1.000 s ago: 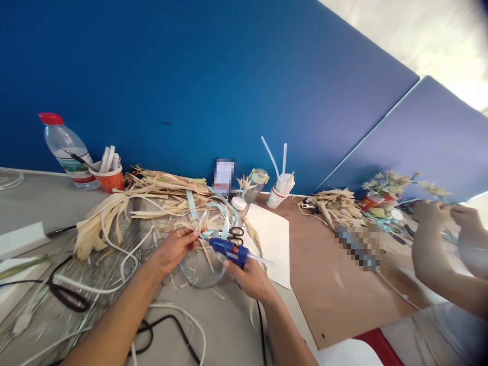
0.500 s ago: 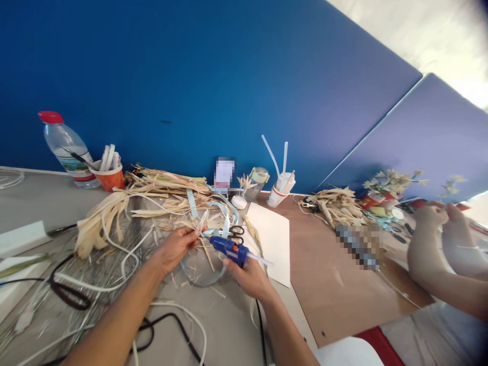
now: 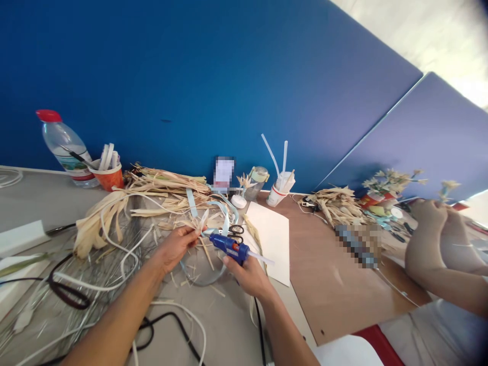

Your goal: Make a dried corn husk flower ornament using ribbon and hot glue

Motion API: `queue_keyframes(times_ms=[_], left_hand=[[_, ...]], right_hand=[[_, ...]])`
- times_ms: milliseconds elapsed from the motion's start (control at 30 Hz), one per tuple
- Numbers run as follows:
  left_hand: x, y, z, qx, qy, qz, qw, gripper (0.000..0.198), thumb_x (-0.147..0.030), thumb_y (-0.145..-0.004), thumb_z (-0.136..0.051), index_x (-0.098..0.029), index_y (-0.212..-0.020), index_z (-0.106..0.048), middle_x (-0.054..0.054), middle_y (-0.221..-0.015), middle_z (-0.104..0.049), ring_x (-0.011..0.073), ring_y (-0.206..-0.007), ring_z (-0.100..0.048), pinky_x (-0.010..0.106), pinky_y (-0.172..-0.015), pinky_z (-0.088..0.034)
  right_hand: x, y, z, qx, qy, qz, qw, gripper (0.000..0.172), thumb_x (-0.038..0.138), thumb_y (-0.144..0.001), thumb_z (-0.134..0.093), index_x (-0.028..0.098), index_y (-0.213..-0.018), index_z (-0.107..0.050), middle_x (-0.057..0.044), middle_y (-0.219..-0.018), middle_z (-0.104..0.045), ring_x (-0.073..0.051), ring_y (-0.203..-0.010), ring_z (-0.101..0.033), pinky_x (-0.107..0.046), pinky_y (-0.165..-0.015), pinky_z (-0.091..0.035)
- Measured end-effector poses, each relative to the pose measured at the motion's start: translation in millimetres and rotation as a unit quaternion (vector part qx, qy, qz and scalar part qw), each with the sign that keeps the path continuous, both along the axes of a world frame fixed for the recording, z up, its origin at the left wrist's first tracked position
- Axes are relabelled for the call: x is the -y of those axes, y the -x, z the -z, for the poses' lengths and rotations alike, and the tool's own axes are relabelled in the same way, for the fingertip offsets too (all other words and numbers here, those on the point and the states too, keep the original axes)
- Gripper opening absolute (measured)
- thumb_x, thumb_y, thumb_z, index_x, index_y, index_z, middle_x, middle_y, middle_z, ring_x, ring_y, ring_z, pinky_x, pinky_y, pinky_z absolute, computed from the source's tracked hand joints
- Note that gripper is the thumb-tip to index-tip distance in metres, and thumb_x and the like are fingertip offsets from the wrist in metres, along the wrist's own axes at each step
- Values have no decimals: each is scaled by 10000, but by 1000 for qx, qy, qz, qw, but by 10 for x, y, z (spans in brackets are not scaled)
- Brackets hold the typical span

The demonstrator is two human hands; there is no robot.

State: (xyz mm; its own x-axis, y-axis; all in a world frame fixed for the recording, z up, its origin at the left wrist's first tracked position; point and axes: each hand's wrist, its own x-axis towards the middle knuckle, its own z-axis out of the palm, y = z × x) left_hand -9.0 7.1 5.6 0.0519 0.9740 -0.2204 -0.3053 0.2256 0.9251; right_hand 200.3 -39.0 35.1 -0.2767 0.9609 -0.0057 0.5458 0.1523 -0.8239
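Note:
My left hand [image 3: 178, 246] pinches a small pale husk flower [image 3: 203, 223] between thumb and fingers. In my right hand [image 3: 249, 274] is a blue glue gun [image 3: 230, 247], a clear glue stick poking out of its back end. The gun's nozzle points left, right by the flower; whether it touches cannot be made out. Black-handled scissors [image 3: 236, 231] lie just behind the gun. A light blue ribbon [image 3: 225, 216] loops over the table around both hands, among scraps of dry husk.
Dry husks [image 3: 168, 183] pile along the blue partition. Wires [image 3: 95, 300] and cables spread at left. A bottle [image 3: 68, 147], an orange cup [image 3: 109, 177], a phone [image 3: 223, 174] and a white cup [image 3: 277, 194] stand behind. White card [image 3: 274, 239] lies right; beyond it, another person's hands [image 3: 434, 216] hold a flower.
My hands and the glue gun stay almost in place. At the right, the other person's hands have shifted slightly, and the flower above them shows more clearly.

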Motion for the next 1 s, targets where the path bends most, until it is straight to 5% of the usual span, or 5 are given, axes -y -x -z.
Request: queue_keyframes(times_ms=[1000], left_hand=[[6,-27,-46,-10,3,-4,1000,371,-392,-501,-834,-136,-755,-746,31,-711,-651,104,-577,-438,240,-579,-338]], right_hand=[[-9,3,34,-8,-16,-6,1000,305,396,-846,-525,190,-1011,-677,-44,-887,-684,-204,-806,-588,-310,-767,-466]])
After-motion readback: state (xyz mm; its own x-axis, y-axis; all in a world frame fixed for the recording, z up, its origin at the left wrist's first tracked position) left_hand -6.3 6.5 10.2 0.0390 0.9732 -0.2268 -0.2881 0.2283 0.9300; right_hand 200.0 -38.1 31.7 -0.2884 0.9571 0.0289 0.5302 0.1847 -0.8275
